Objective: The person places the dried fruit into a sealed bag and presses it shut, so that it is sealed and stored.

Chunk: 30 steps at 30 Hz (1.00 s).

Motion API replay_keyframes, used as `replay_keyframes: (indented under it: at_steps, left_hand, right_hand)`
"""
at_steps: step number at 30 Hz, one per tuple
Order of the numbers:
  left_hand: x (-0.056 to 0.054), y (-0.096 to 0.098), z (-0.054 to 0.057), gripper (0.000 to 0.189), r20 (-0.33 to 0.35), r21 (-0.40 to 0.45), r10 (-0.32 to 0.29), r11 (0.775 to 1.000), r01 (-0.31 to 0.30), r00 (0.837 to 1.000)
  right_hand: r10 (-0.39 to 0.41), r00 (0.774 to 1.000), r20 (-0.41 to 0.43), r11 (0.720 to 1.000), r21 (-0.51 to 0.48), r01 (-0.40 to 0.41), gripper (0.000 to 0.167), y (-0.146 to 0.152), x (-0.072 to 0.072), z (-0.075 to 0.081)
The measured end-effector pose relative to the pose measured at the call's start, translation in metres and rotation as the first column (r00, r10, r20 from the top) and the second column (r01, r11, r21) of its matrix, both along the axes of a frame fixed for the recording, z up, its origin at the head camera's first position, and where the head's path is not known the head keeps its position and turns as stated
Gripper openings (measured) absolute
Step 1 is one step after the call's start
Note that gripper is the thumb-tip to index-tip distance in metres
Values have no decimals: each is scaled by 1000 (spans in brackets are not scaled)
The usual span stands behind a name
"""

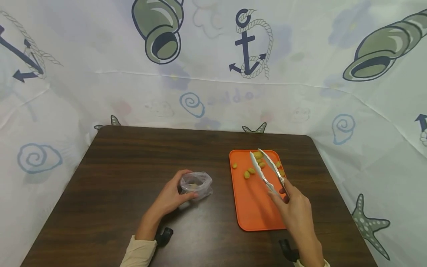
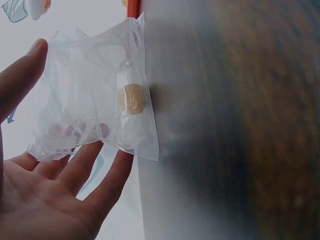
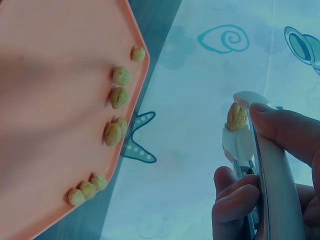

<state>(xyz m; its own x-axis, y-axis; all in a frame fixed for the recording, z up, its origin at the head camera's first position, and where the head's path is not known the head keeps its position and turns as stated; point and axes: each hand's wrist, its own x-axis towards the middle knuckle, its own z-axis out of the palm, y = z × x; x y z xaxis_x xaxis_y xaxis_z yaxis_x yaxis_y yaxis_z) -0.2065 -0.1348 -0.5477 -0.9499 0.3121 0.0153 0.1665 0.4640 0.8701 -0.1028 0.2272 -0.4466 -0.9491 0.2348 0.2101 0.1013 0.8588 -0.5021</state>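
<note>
My left hand (image 1: 173, 194) holds a clear plastic bag (image 1: 206, 184) upright on the brown table, thumb on one side and fingers on the other. Through the film in the left wrist view shows a wrinkled yellow-brown piece (image 2: 134, 99) low in the bag. Metal tongs (image 1: 271, 165) with pale tips are gripped by my right hand (image 1: 297, 209) over the orange tray (image 1: 253, 211). Between their tips, the right wrist view shows another yellow-brown piece (image 3: 237, 116). Several similar pieces (image 1: 247, 174) lie about the tray's far half.
The dark wood table (image 1: 116, 185) extends left of the bag and around the tray. Beyond its far edge hangs a white cloth (image 1: 213, 44) printed with shells, anchors and starfish. Black straps (image 1: 164, 237) sit at both wrists.
</note>
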Motion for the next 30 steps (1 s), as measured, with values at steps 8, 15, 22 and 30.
replay_keyframes:
  at_steps: [8,15,22,30]
  left_hand:
    - [0,0,0,81,12,8,-3,1000,3,1000]
    - [1,0,0,80,17,2,4,1000,-4,1000]
    - [0,0,0,79,7,-2,0,1000,0,1000]
    - [1,1,1,80,11,-2,7,1000,-7,1000]
  right_hand:
    - [32,999,-38,999,32,-31,32,-8,-1,3]
    - [25,1000,-13,1000,-16,-25,31,-14,-3,4]
    - [33,999,-7,999,-17,-33,38,-13,-3,2]
    - [51,999,0,998,-33,-51,46,-18,-4,5]
